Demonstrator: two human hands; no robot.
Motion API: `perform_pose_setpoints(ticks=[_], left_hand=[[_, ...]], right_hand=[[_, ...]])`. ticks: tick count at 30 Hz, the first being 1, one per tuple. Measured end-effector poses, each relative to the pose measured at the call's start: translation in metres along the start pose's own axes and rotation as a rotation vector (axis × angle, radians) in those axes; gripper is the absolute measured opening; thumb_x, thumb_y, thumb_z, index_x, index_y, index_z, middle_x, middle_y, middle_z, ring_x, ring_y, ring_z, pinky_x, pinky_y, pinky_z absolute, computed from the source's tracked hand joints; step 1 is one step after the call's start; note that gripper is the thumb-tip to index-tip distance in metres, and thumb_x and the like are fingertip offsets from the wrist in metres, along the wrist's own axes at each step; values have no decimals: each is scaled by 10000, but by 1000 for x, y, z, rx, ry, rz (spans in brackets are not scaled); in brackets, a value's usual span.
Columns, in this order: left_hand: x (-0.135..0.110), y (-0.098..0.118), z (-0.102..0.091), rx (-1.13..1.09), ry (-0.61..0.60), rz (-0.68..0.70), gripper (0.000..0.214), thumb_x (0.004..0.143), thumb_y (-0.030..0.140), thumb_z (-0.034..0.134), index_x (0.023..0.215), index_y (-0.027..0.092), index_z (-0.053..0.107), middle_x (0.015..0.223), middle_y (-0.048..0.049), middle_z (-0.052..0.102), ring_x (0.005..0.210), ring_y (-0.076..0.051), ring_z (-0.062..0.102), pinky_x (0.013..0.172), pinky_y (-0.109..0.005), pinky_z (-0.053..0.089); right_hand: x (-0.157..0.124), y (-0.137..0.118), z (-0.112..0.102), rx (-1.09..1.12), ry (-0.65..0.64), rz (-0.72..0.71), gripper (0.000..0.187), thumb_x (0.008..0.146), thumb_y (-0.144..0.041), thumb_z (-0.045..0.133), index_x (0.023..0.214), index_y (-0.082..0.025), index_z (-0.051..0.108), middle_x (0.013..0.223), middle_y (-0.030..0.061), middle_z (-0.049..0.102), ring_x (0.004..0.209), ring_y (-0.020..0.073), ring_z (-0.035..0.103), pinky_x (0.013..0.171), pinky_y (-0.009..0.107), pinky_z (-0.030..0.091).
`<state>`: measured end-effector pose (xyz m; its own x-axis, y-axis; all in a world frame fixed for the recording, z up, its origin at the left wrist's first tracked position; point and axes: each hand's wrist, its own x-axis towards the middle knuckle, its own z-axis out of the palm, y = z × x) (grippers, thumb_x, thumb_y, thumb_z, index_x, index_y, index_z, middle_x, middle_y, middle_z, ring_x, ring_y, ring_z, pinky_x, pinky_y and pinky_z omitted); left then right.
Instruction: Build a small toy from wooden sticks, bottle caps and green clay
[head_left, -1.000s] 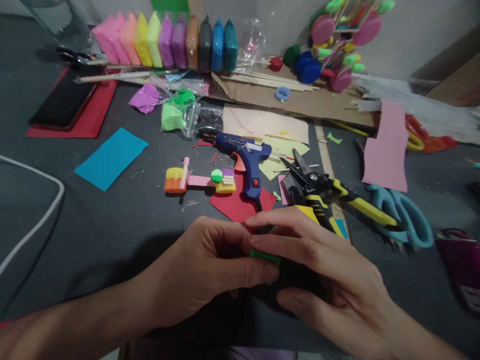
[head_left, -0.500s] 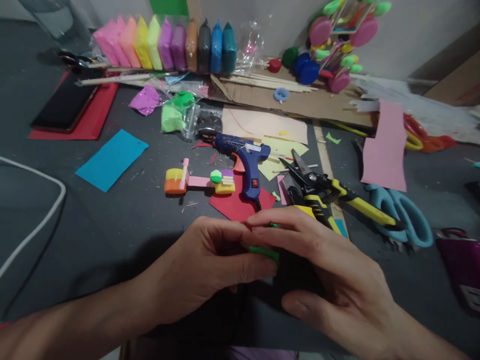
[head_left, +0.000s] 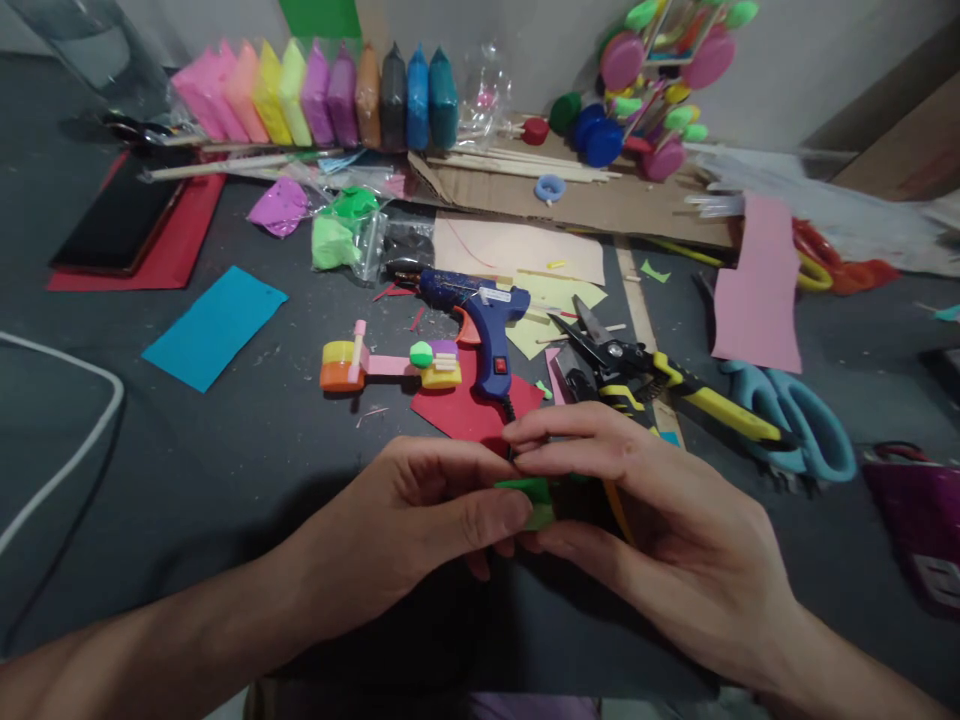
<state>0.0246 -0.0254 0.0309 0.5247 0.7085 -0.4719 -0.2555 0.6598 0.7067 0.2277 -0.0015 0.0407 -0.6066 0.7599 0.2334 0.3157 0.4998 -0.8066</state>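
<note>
My left hand (head_left: 442, 520) pinches a small green piece (head_left: 534, 490), perhaps foam or paper, between thumb and fingers just above the table's near edge. From the other side my right hand (head_left: 637, 520) closes round it, fingertips over the top and thumb at its lower edge. Part of the piece is covered by the fingers. Just beyond lies a blue hot glue gun (head_left: 491, 330) with an orange trigger, partly over a red sheet (head_left: 450, 405). Left of it is a small toy-like assembly (head_left: 390, 365) of orange, yellow, pink and purple parts.
Yellow-black snips (head_left: 675, 385) and light-blue scissors (head_left: 795, 420) lie to the right. A blue sheet (head_left: 217, 328) and a phone (head_left: 120, 215) are at left. Clay packets (head_left: 319, 95) line the back beside cardboard (head_left: 517, 195) with sticks. A white cable (head_left: 97, 420) curves along the left.
My right thumb has come up and in against the green piece, narrowing the gap to the fingers. My left thumb has drawn back slightly, showing more green. The view has shifted a little.
</note>
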Motion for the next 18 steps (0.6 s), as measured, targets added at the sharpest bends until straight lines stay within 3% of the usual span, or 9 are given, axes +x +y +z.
perform_pose_setpoints(ticks=[11,18], left_hand=[[2,0,-3,-3,-24,-79,151,779,299,796,747,168,728,675,36,608,655,-73,504,645,-196,397],[3,-6,-4,5,57,-29,236,815,407,756,734,185,745,684,18,626,709,-106,535,721,-231,403]], right_hand=[[3,0,0,38,-4,-26,180,915,-281,677,1089,-235,676,1044,20,734,1012,143,689,881,234,544],[-2,2,3,-33,48,-3,434,848,-389,745,1240,-263,608,1149,45,711,1077,178,672,942,278,536]])
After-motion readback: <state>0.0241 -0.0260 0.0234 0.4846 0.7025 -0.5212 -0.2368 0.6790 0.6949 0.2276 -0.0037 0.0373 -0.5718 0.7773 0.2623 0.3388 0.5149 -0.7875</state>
